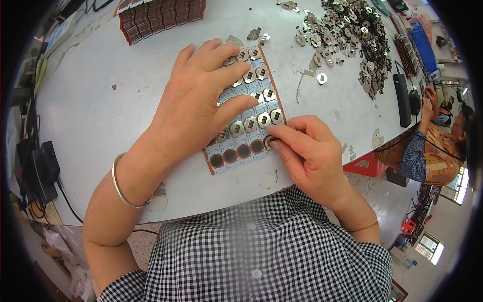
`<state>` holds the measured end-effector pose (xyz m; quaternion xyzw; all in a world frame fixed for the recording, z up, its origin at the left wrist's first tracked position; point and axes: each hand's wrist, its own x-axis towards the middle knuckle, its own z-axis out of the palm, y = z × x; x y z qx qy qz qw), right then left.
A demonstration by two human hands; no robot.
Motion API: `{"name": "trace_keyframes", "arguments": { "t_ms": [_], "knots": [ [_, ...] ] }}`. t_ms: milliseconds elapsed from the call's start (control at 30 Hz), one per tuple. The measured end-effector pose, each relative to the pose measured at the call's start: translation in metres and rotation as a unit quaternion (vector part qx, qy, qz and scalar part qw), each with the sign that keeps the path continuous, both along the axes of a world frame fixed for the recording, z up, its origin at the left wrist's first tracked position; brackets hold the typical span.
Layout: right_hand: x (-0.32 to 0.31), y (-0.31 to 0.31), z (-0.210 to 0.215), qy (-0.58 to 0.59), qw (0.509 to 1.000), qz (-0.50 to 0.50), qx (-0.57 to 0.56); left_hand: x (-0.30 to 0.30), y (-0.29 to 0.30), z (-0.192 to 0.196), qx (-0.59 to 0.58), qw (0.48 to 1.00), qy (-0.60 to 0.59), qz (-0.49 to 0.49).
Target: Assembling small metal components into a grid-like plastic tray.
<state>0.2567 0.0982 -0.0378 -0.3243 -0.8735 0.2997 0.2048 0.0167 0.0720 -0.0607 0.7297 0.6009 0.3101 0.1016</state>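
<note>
A light-blue circuit board panel [226,168] with brown edge strips lies tilted on the table. Several rows of it carry round silver coin-cell holders [250,124]. Along the nearest row, dark round pads [244,151] show bare. My left hand [198,93] rests over the panel's left and upper part, fingers spread, covering some of the holders. At the right end of the nearest row, my right hand [312,156] pinches a round metal coin-cell holder [270,143] between thumb and forefinger, against the panel. Its fingertips partly hide that piece.
A heap of loose metal holders [347,38] spreads at the far right. A stack of brown-edged panels [163,20] stands at the far left. A black power strip [401,100] lies near the right edge, cables at the left. Another person [437,143] works at the right.
</note>
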Motion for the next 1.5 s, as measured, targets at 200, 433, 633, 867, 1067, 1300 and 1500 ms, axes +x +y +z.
{"name": "trace_keyframes", "arguments": {
  "t_ms": [200,433,633,867,1067,1300,1500],
  "knots": [
    [0.005,-0.004,-0.005,0.019,0.997,0.011,0.074,0.001,0.0,0.0,-0.004,1.0,-0.003,0.0],
    [0.004,-0.001,-0.006,0.015,0.993,0.054,0.107,0.002,-0.001,0.002,-0.017,1.0,0.005,0.005],
    [0.021,0.038,-0.001,0.056,0.992,-0.032,0.106,0.002,-0.001,0.002,-0.023,1.0,-0.001,0.008],
    [0.027,0.092,-0.001,-0.024,0.99,-0.13,0.049,0.002,-0.001,-0.003,0.018,1.0,-0.002,0.015],
    [0.026,0.077,0.004,0.011,0.985,-0.136,-0.109,-0.006,0.0,0.01,-0.043,0.987,-0.147,0.046],
    [-0.015,0.029,0.026,0.103,0.951,-0.04,-0.289,-0.038,-0.001,0.009,-0.062,0.991,-0.109,-0.045],
    [-0.057,0.013,0.014,0.058,0.97,0.082,-0.22,-0.031,0.0,0.001,-0.029,0.998,-0.051,-0.017]
  ]
}}
